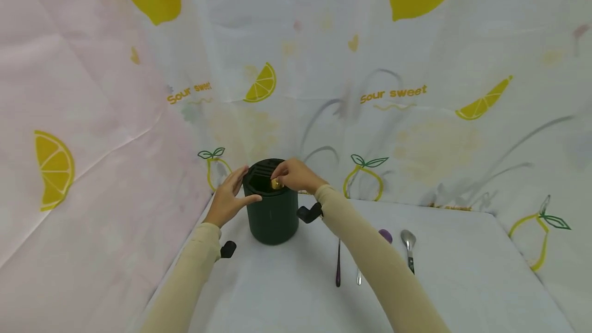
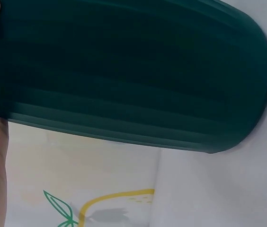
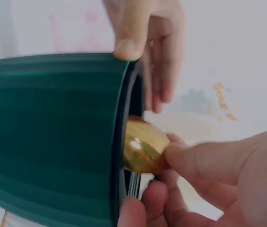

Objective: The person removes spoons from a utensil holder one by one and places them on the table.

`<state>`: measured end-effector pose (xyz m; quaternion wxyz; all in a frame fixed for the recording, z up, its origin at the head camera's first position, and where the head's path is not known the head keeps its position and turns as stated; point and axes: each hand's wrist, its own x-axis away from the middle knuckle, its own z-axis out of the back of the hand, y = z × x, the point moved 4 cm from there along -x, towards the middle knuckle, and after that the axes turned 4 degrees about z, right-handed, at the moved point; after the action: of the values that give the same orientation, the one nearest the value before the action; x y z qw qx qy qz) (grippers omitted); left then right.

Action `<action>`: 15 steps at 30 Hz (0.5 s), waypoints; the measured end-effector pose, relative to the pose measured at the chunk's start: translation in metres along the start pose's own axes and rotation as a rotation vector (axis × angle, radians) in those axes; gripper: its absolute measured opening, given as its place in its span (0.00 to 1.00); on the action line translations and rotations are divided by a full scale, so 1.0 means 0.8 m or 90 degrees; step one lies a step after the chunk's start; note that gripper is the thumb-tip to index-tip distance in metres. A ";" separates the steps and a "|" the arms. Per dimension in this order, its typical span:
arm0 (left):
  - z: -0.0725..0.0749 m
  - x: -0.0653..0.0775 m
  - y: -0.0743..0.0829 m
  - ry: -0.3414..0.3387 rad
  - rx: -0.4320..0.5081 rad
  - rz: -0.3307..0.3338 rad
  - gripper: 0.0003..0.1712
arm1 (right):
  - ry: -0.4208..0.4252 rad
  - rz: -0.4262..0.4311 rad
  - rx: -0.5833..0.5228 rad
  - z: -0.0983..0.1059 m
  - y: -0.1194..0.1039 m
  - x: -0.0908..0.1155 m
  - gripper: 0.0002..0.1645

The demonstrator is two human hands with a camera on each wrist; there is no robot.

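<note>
A dark green ribbed utensil holder (image 1: 273,220) stands upright on the white table, with slots across part of its top. My left hand (image 1: 228,197) holds its rim from the left, thumb on the near side and fingers farther round. At the holder's mouth, my right hand (image 1: 297,174) pinches a shiny gold spoon (image 3: 145,146) by its rounded bowl. The spoon's handle is hidden inside the holder. In the right wrist view, thin metal prongs (image 3: 133,184) show just inside the rim, below the gold bowl.
Right of the holder lie a thin dark-handled utensil (image 1: 338,266), a purple-ended utensil (image 1: 385,235) partly behind my right forearm, and a metal spoon (image 1: 409,240) with a dark handle. A lemon-printed cloth (image 1: 324,76) hangs behind the table and along its left side.
</note>
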<state>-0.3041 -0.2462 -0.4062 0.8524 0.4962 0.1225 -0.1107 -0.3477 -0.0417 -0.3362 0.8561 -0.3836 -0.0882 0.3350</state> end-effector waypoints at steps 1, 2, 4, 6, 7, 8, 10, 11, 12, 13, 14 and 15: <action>0.000 0.000 0.000 0.000 0.000 0.002 0.55 | 0.010 0.002 -0.014 0.002 -0.002 0.003 0.12; 0.000 0.000 0.000 0.000 -0.002 0.006 0.56 | 0.019 0.000 -0.036 0.003 -0.003 0.005 0.12; 0.000 0.000 0.000 0.001 -0.006 0.011 0.56 | 0.038 -0.003 -0.071 0.008 -0.006 0.009 0.11; 0.000 -0.001 0.000 0.002 -0.007 0.012 0.56 | 0.057 0.002 -0.109 0.011 -0.006 0.013 0.10; 0.000 -0.001 0.000 0.002 -0.008 0.013 0.56 | 0.063 0.006 -0.133 0.013 -0.005 0.014 0.10; 0.001 0.000 0.000 0.003 -0.008 0.012 0.56 | 0.066 0.009 -0.153 0.013 -0.003 0.014 0.09; 0.002 0.000 0.000 0.002 -0.004 0.008 0.55 | 0.073 0.022 -0.169 0.013 0.003 0.015 0.09; 0.002 0.001 -0.001 0.001 -0.002 0.007 0.55 | 0.074 0.028 -0.172 0.012 0.006 0.015 0.10; 0.002 0.001 -0.001 0.001 -0.003 0.008 0.55 | 0.072 0.033 -0.171 0.011 0.008 0.016 0.10; 0.002 0.001 -0.001 0.000 -0.003 0.009 0.55 | 0.070 0.038 -0.169 0.010 0.011 0.017 0.11; 0.002 0.001 -0.001 0.000 -0.004 0.010 0.56 | 0.067 0.042 -0.166 0.009 0.013 0.018 0.12; 0.002 0.001 -0.001 -0.001 -0.005 0.012 0.56 | 0.066 0.046 -0.164 0.008 0.015 0.018 0.13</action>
<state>-0.3035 -0.2478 -0.4066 0.8554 0.4939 0.1175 -0.1030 -0.3455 -0.0226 -0.3418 0.7906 -0.5100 -0.0726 0.3311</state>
